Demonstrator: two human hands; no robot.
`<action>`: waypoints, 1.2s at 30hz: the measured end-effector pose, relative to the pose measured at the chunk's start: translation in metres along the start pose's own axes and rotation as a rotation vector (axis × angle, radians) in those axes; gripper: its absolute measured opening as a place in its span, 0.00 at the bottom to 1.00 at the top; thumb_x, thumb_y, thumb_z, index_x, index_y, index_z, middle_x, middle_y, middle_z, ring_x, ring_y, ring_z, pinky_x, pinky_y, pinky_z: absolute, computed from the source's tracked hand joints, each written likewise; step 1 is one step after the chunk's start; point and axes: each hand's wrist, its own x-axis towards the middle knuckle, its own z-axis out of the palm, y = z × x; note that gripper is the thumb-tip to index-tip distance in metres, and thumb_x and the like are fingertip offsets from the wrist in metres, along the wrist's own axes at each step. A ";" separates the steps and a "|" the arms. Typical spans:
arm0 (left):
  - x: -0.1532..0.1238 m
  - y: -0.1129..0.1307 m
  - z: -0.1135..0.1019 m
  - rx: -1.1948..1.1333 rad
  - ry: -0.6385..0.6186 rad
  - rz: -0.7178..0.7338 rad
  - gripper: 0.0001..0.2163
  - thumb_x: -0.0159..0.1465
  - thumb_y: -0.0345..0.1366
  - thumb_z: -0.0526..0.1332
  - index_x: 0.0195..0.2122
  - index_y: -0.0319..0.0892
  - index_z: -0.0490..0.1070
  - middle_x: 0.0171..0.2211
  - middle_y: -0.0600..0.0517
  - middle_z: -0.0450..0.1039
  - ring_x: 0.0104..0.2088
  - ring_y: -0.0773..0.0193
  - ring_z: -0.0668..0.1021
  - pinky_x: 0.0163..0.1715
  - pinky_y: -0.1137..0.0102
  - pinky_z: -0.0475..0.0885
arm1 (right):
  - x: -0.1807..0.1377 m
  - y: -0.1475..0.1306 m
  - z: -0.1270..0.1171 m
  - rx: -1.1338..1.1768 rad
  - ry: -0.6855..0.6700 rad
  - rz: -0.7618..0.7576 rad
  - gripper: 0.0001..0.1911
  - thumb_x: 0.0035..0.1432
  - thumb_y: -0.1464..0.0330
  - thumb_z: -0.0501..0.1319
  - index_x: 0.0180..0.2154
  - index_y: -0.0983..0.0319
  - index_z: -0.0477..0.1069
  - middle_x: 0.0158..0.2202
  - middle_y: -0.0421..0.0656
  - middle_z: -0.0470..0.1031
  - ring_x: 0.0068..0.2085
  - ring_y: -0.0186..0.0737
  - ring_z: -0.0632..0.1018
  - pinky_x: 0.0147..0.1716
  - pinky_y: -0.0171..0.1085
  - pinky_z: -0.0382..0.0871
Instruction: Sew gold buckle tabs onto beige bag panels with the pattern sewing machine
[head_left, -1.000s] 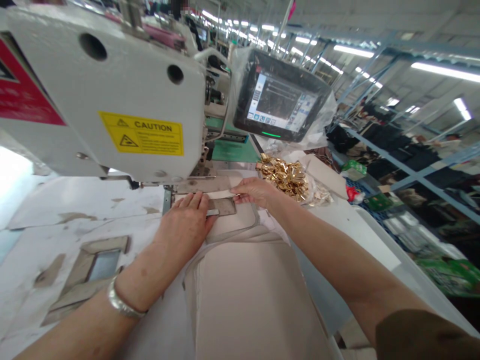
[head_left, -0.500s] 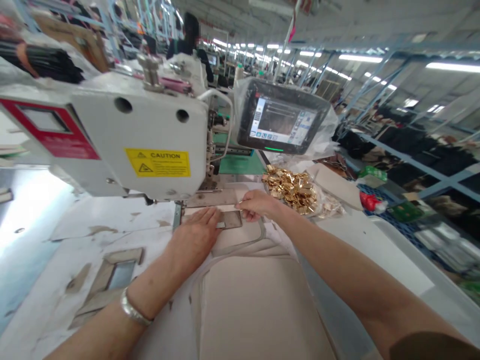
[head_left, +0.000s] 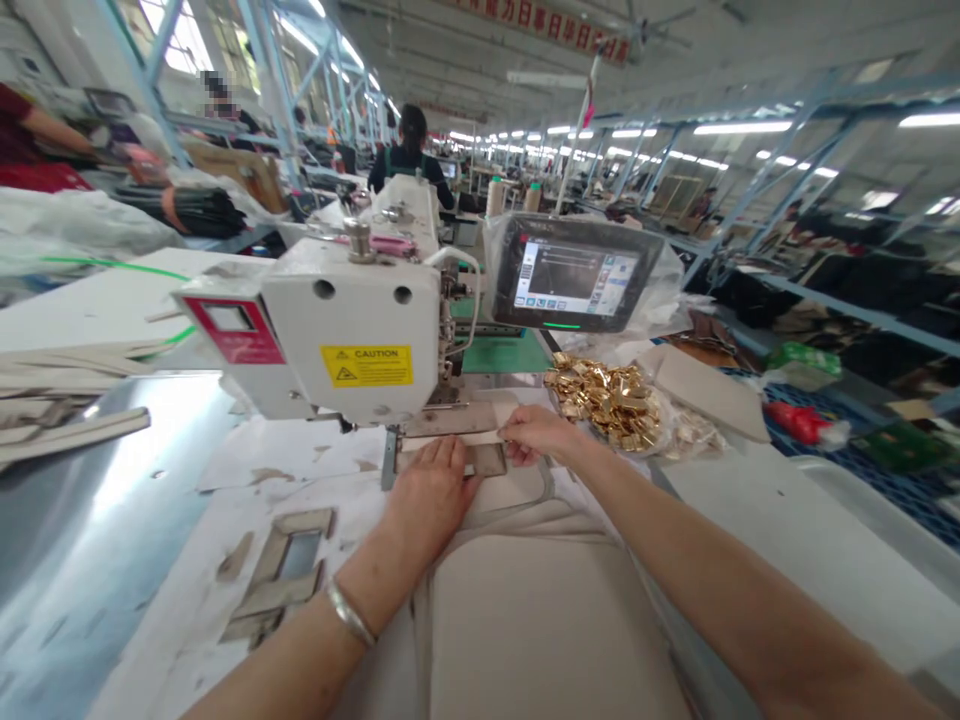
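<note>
Here, the left hand (head_left: 431, 490) lay open, flat on the beige fabric panel (head_left: 525, 620) at six o'clock from the white sewing machine (head_left: 352, 340); the right hand (head_left: 536, 435), at two o'clock, pinched its far edge.

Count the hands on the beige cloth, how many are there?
2. The left hand lies flat on the beige cloth below the sewing machine; the right hand, fingers curled, touches its far end beside the gold clips. No other hands show there.
</note>
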 end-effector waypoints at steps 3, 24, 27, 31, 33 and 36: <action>-0.015 -0.015 -0.009 0.100 -0.016 -0.081 0.18 0.65 0.39 0.56 0.52 0.32 0.67 0.52 0.36 0.72 0.52 0.49 0.75 0.52 0.58 0.71 | -0.002 -0.001 0.000 0.000 0.008 0.010 0.10 0.59 0.77 0.59 0.25 0.64 0.64 0.15 0.37 0.71 0.14 0.31 0.72 0.16 0.28 0.66; -0.021 -0.018 -0.030 0.221 -0.077 -0.124 0.13 0.66 0.40 0.54 0.42 0.36 0.70 0.40 0.40 0.76 0.41 0.47 0.75 0.38 0.57 0.70 | -0.003 -0.006 0.001 -0.048 0.018 0.020 0.11 0.58 0.75 0.59 0.23 0.64 0.65 0.14 0.38 0.70 0.13 0.31 0.70 0.12 0.27 0.60; -0.024 -0.024 -0.032 0.234 -0.075 -0.131 0.15 0.67 0.42 0.53 0.43 0.36 0.70 0.41 0.40 0.76 0.42 0.46 0.75 0.38 0.57 0.70 | -0.001 -0.010 0.008 -0.080 0.002 0.005 0.12 0.57 0.75 0.60 0.22 0.64 0.65 0.14 0.38 0.70 0.13 0.31 0.70 0.10 0.27 0.58; -0.029 -0.034 -0.037 0.257 -0.105 -0.157 0.17 0.67 0.46 0.50 0.44 0.37 0.70 0.41 0.40 0.76 0.41 0.46 0.75 0.37 0.56 0.69 | 0.001 -0.020 0.022 -0.089 -0.018 -0.005 0.12 0.54 0.76 0.60 0.20 0.65 0.64 0.14 0.39 0.70 0.13 0.31 0.70 0.10 0.27 0.55; -0.032 -0.039 -0.040 0.263 -0.123 -0.183 0.19 0.68 0.47 0.49 0.46 0.38 0.70 0.42 0.41 0.75 0.42 0.45 0.75 0.37 0.56 0.69 | 0.001 -0.025 0.029 -0.095 -0.030 -0.002 0.12 0.53 0.75 0.60 0.19 0.65 0.64 0.14 0.40 0.70 0.13 0.31 0.70 0.10 0.27 0.55; -0.037 -0.049 -0.043 0.268 -0.148 -0.236 0.21 0.67 0.50 0.48 0.48 0.40 0.69 0.44 0.42 0.74 0.43 0.45 0.75 0.38 0.56 0.68 | 0.001 -0.034 0.039 -0.115 -0.051 0.001 0.13 0.54 0.75 0.60 0.19 0.66 0.65 0.14 0.40 0.70 0.13 0.31 0.70 0.10 0.27 0.56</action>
